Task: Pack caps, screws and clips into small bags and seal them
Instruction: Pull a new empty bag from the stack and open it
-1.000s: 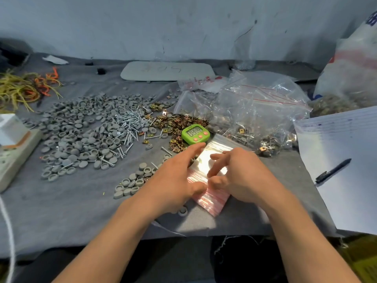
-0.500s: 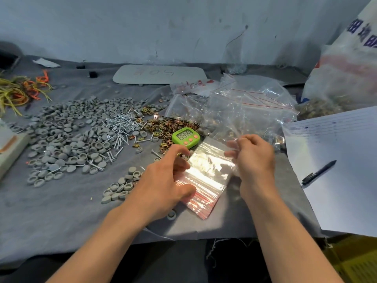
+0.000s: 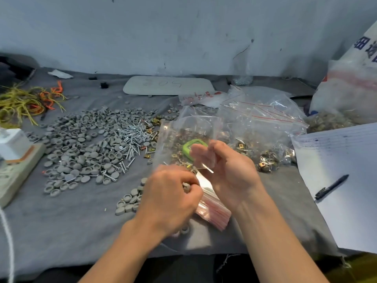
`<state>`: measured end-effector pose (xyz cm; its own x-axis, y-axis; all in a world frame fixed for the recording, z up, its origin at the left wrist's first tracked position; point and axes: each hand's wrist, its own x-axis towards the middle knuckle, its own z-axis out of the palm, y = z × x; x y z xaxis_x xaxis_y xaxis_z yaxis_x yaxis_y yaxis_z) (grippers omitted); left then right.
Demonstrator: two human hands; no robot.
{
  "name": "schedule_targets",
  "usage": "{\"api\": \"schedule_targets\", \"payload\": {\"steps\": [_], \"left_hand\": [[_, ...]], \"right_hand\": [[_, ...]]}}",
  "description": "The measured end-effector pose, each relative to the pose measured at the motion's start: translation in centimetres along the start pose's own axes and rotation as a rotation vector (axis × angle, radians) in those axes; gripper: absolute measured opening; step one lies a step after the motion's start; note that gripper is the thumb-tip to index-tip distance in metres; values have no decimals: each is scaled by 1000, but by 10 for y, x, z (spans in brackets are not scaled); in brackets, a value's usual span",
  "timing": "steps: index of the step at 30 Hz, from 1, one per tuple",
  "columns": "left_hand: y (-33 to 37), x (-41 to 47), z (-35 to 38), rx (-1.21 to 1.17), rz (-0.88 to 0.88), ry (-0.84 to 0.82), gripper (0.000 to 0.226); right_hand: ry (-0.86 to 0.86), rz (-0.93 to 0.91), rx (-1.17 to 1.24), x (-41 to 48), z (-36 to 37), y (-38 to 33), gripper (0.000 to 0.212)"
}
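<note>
My right hand (image 3: 228, 172) holds a small clear bag (image 3: 183, 135) upright above the table, fingers pinching its edge. My left hand (image 3: 171, 193) is closed around grey caps, one showing between its fingers, just below the bag. Under both hands lies a stack of red-striped empty bags (image 3: 212, 211). A wide pile of grey caps (image 3: 81, 148) covers the cloth to the left, with silver screws (image 3: 134, 133) beside it and brass clips (image 3: 152, 123) further right. A small heap of caps (image 3: 128, 201) lies near my left hand.
A green timer (image 3: 189, 150) shows through the held bag. Filled clear bags (image 3: 263, 127) pile up behind, a big sack (image 3: 346, 92) stands at the right. Paper (image 3: 346, 180) with a pen (image 3: 331, 186) lies right; a white scale (image 3: 14, 160) and coloured ties (image 3: 26, 103) left.
My right hand has lifted one bag off the stack and raised it upright. My left hand left the stack and closed into a fist on grey caps.
</note>
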<state>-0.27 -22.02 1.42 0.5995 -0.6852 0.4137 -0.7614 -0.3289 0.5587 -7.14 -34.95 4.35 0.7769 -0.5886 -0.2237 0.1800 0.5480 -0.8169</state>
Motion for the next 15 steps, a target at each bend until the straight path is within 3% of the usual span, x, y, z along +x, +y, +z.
{"api": "schedule_targets", "payload": {"steps": [3,9,13,15], "left_hand": [[-9,1,-18,-376,-135,209,13],[-29,12,-28,-807,-517,393,42],[-52,16,-45,-884,-598,555,60],[-60,15,-52,-800,-566,617,63]], "right_hand": [[70,-20,-5,1,7,7,25],[-50,98,-96,1,31,32,21],[-141,145,-168,3,39,39,37],[-177,173,-133,1,44,38,32]]}}
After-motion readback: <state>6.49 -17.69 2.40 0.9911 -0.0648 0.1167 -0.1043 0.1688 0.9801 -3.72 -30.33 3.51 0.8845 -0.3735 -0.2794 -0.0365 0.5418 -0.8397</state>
